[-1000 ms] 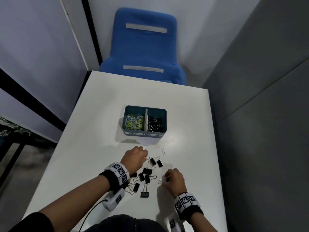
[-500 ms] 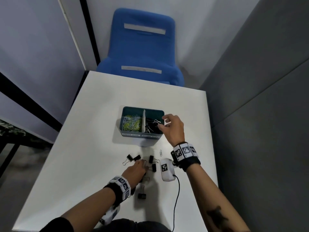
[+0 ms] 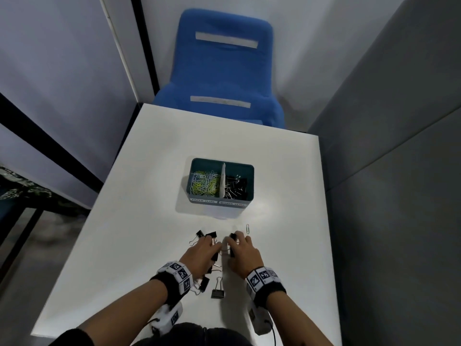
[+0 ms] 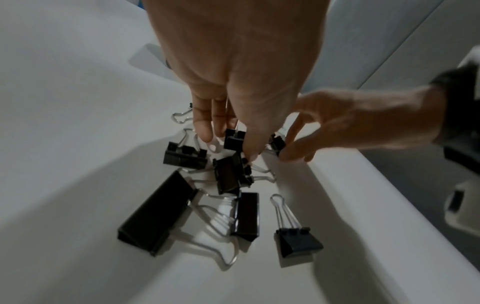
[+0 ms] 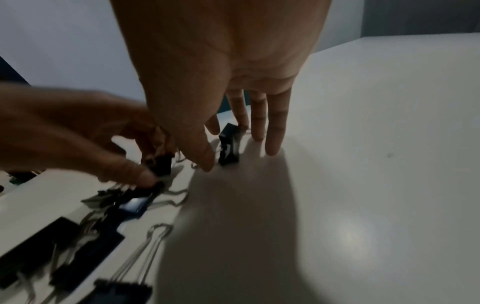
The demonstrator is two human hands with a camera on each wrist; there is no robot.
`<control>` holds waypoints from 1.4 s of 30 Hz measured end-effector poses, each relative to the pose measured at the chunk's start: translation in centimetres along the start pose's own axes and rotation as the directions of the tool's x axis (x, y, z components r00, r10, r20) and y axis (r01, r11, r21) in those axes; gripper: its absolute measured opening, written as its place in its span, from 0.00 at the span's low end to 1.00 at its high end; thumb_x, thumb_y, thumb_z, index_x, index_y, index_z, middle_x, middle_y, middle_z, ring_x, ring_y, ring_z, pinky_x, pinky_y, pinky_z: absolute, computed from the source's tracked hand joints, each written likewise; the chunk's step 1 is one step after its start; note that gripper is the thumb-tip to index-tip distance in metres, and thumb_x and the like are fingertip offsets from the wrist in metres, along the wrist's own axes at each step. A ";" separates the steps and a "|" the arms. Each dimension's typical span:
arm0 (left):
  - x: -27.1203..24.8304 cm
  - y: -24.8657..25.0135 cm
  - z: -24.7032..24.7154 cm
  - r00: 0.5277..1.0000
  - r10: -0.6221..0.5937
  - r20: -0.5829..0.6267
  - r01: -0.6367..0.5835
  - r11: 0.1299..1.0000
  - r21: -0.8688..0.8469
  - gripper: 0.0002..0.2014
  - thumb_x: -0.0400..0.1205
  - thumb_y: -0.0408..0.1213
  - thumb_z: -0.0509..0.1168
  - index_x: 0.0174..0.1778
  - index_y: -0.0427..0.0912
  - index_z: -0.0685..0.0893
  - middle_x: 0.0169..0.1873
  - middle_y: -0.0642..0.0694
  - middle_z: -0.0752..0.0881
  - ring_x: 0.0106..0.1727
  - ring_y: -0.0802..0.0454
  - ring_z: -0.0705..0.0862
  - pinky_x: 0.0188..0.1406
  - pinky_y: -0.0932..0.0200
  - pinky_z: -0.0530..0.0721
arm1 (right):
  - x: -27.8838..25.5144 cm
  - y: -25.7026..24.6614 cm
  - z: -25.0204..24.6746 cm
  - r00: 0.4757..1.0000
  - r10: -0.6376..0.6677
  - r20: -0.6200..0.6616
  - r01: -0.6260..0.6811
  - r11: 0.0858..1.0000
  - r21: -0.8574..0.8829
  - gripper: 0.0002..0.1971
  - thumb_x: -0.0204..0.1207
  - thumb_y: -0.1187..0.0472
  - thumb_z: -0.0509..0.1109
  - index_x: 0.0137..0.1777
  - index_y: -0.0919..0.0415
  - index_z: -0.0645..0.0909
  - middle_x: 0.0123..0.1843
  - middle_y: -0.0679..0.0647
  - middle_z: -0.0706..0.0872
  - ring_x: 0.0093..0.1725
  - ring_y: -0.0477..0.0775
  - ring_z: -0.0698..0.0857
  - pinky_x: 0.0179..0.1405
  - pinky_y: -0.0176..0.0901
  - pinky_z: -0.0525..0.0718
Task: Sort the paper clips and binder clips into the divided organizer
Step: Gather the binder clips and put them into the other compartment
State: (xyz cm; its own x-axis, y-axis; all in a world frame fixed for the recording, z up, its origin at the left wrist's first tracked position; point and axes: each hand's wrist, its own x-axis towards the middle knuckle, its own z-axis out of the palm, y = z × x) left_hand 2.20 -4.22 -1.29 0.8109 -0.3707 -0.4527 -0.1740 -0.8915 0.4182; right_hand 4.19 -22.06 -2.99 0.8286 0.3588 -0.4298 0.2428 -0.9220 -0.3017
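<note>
The teal divided organizer (image 3: 250,181) stands mid-table, with paper clips (image 3: 204,182) in its left half and black binder clips (image 3: 235,187) in its right. Several black binder clips (image 3: 217,293) lie scattered in front of me. My left hand (image 3: 214,246) (image 4: 231,144) pinches a small binder clip (image 4: 234,141) between thumb and fingers. Beside it, my right hand (image 3: 232,242) (image 5: 223,148) reaches down with straight fingers either side of another binder clip (image 5: 230,149), its thumb a little apart from the clip. One silver paper clip (image 3: 247,228) lies just beyond the right hand.
The white table (image 3: 149,196) ends close to a grey partition (image 3: 386,171) on the right. A blue chair (image 3: 224,78) stands beyond the far edge. Both wrists carry marker bands with camera units.
My right hand has come back from the organizer's binder clip side to the pile in front of me. The left hand has stayed on the pile, its fingers now round a clip.
</note>
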 end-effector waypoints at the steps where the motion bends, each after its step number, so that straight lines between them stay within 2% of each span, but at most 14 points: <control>1: 0.1 0.1 -0.5 1.000 0.007 -0.022 -0.007 1.000 -0.005 0.20 0.77 0.33 0.65 0.64 0.47 0.70 0.58 0.42 0.72 0.57 0.40 0.75 0.42 0.45 0.83 | -0.1 -0.1 0.5 1.000 -0.001 -0.008 0.001 1.000 -0.007 0.24 0.72 0.60 0.67 0.68 0.50 0.69 0.72 0.55 0.68 0.64 0.62 0.72 0.36 0.50 0.80; 6: 2.0 2.0 -6.0 0.960 0.074 -0.272 -0.100 0.992 -0.081 0.09 0.80 0.35 0.64 0.53 0.48 0.72 0.53 0.48 0.73 0.51 0.49 0.76 0.42 0.51 0.85 | -0.2 -0.5 1.7 0.997 0.001 -0.082 0.006 0.996 0.084 0.10 0.73 0.65 0.66 0.54 0.58 0.76 0.58 0.60 0.74 0.50 0.64 0.79 0.30 0.47 0.72; 9: 4.4 3.3 -10.0 0.905 0.078 -0.417 -0.142 0.982 -0.125 0.10 0.82 0.34 0.66 0.56 0.47 0.76 0.55 0.48 0.76 0.50 0.52 0.79 0.45 0.60 0.85 | -0.1 -0.4 1.6 0.997 0.035 -0.064 -0.027 0.992 0.122 0.10 0.69 0.67 0.66 0.50 0.60 0.74 0.54 0.60 0.72 0.37 0.59 0.74 0.30 0.46 0.70; 13: 6.6 3.8 -13.5 0.896 0.086 -0.435 -0.131 0.989 -0.073 0.21 0.80 0.39 0.68 0.68 0.50 0.72 0.58 0.47 0.74 0.48 0.52 0.78 0.41 0.55 0.85 | -0.3 -0.1 1.8 0.995 0.073 -0.069 -0.062 0.987 0.149 0.11 0.67 0.64 0.68 0.49 0.58 0.72 0.52 0.60 0.72 0.33 0.58 0.73 0.27 0.45 0.70; 15: 6.0 3.4 -13.5 0.889 0.097 -0.448 -0.120 0.992 -0.023 0.20 0.80 0.40 0.68 0.68 0.50 0.73 0.56 0.47 0.73 0.45 0.54 0.75 0.38 0.56 0.84 | -0.4 0.1 2.0 0.994 0.084 -0.068 -0.072 0.985 0.158 0.10 0.68 0.63 0.68 0.48 0.58 0.72 0.52 0.60 0.72 0.33 0.60 0.74 0.26 0.45 0.72; 17: 4.4 2.3 -11.9 0.906 0.102 -0.410 -0.105 0.994 0.016 0.16 0.81 0.41 0.66 0.64 0.48 0.75 0.55 0.48 0.75 0.47 0.53 0.77 0.40 0.57 0.84 | -0.6 0.2 1.9 0.992 0.101 -0.071 -0.088 0.983 0.159 0.09 0.70 0.62 0.67 0.49 0.58 0.72 0.52 0.59 0.71 0.32 0.59 0.73 0.27 0.48 0.75; 19: 2.2 0.2 -9.1 0.963 0.043 -0.266 -0.029 0.998 0.058 0.15 0.82 0.46 0.64 0.63 0.48 0.75 0.60 0.48 0.77 0.53 0.52 0.79 0.46 0.56 0.83 | -0.7 0.1 1.7 0.991 0.115 -0.073 -0.102 0.982 0.158 0.11 0.70 0.62 0.67 0.51 0.58 0.72 0.52 0.57 0.70 0.33 0.59 0.73 0.28 0.49 0.76; 21: 0.1 -2.4 -6.0 0.994 -0.097 -0.057 0.103 0.988 0.113 0.26 0.79 0.54 0.66 0.70 0.48 0.68 0.67 0.45 0.74 0.59 0.49 0.79 0.52 0.53 0.82 | -0.8 -0.2 1.6 0.991 0.115 -0.067 -0.103 0.981 0.162 0.12 0.72 0.62 0.67 0.54 0.57 0.71 0.53 0.57 0.70 0.36 0.61 0.76 0.30 0.47 0.74; 23: -1.9 -4.5 -3.3 0.967 -0.225 0.118 0.207 0.967 0.149 0.43 0.73 0.61 0.70 0.79 0.50 0.57 0.74 0.40 0.64 0.65 0.42 0.75 0.57 0.48 0.80 | -0.6 -0.4 1.5 0.991 0.114 -0.070 -0.100 0.978 0.181 0.13 0.74 0.62 0.67 0.58 0.56 0.72 0.54 0.57 0.72 0.39 0.63 0.80 0.32 0.46 0.72; 26: -4.0 -5.3 -0.6 0.948 -0.261 0.183 0.238 0.962 0.136 0.54 0.69 0.59 0.74 0.83 0.52 0.47 0.78 0.38 0.55 0.69 0.39 0.71 0.60 0.47 0.78 | -0.4 -0.8 1.9 0.991 0.106 -0.082 -0.086 0.971 0.222 0.13 0.72 0.67 0.66 0.56 0.59 0.75 0.53 0.59 0.73 0.35 0.63 0.78 0.31 0.47 0.73; 30: -4.4 -4.7 1.3 0.985 -0.162 0.064 0.157 0.985 0.077 0.37 0.75 0.53 0.70 0.77 0.51 0.60 0.69 0.44 0.63 0.60 0.44 0.75 0.46 0.52 0.79 | -0.3 -1.4 2.4 0.989 0.109 -0.096 -0.078 0.957 0.280 0.04 0.71 0.65 0.65 0.45 0.58 0.74 0.46 0.57 0.75 0.35 0.63 0.78 0.33 0.52 0.79; 33: -3.7 -4.0 1.6 0.992 -0.129 -0.015 0.129 0.992 0.006 0.24 0.79 0.49 0.66 0.67 0.46 0.69 0.61 0.44 0.69 0.51 0.43 0.79 0.39 0.55 0.74 | 0.0 -1.5 1.9 0.984 0.130 -0.118 -0.088 0.948 0.306 0.04 0.75 0.59 0.67 0.47 0.59 0.78 0.47 0.58 0.79 0.40 0.65 0.81 0.37 0.51 0.80; 36: -2.9 -3.7 1.3 0.982 -0.184 -0.038 0.175 0.971 -0.162 0.17 0.77 0.43 0.69 0.57 0.43 0.72 0.52 0.47 0.69 0.42 0.44 0.77 0.38 0.56 0.72 | 0.0 -1.7 -0.8 0.974 0.152 -0.169 -0.097 0.951 0.294 0.10 0.77 0.55 0.69 0.56 0.56 0.79 0.52 0.55 0.83 0.48 0.60 0.84 0.43 0.48 0.81; 42: -1.9 -3.3 0.2 0.976 -0.208 -0.058 0.183 0.940 -0.288 0.12 0.78 0.37 0.68 0.55 0.46 0.75 0.49 0.49 0.72 0.46 0.41 0.82 0.44 0.53 0.77 | 2.2 -1.8 -11.0 0.886 0.182 -0.426 0.037 0.888 0.458 0.07 0.73 0.61 0.76 0.49 0.55 0.83 0.44 0.45 0.85 0.40 0.41 0.82 0.42 0.27 0.82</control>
State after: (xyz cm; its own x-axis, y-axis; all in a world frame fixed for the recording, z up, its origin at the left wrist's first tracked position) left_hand 1.12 -0.64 -1.91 0.8602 -0.1615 -0.4837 0.1458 -0.8311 0.5366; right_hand 11.11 -21.20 5.99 0.9934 0.0880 -0.0737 0.0155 -0.7389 -0.6736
